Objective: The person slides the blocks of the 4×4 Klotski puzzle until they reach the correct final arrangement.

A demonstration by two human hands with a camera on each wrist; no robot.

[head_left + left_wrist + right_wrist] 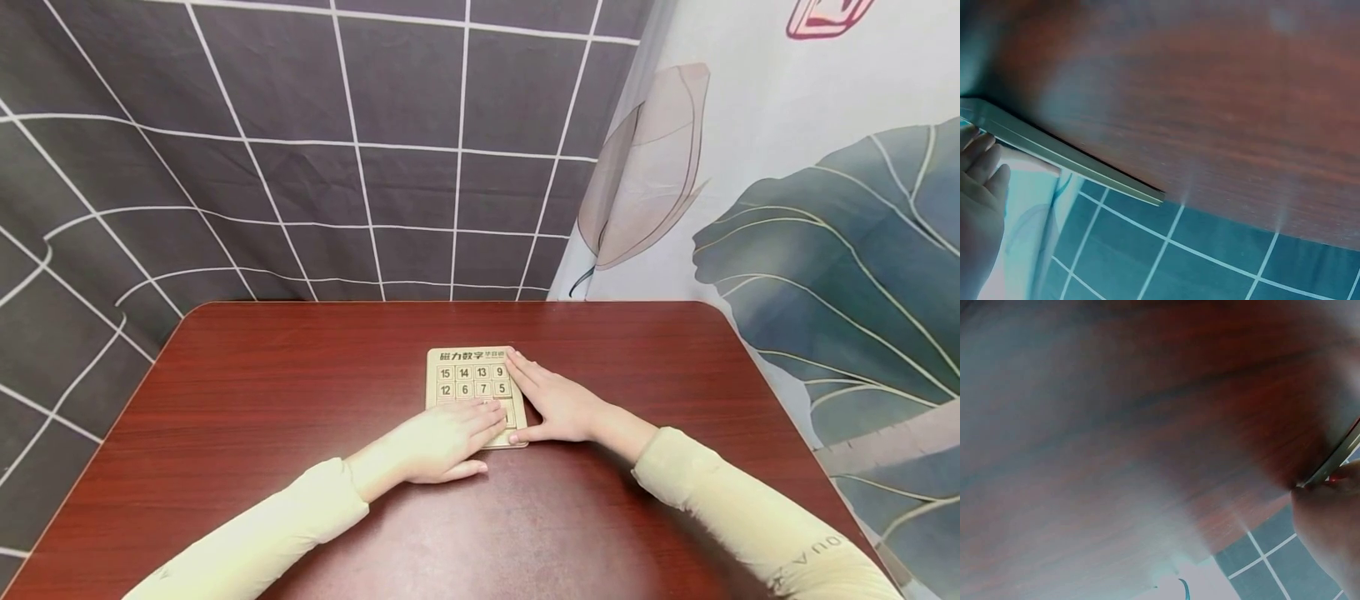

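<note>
While the left hand [448, 437] lies straight-fingered across the lower part of the number puzzle [473, 382], the right hand [561, 407], fingers extended, touches its right edge.

Left hand [446, 437] palm down, fingers extended; right hand [562, 408] with thumb spread wide from fingers

Tabletop [1116, 425]: reddish-brown, streaked, blurred; fills most of the view. Right hand [1332, 519]: touches thin board [1334, 462], both cropped at right. Grey cloth [1291, 569]: white-gridded. White cloth [1210, 581]: bottom edge.
</note>
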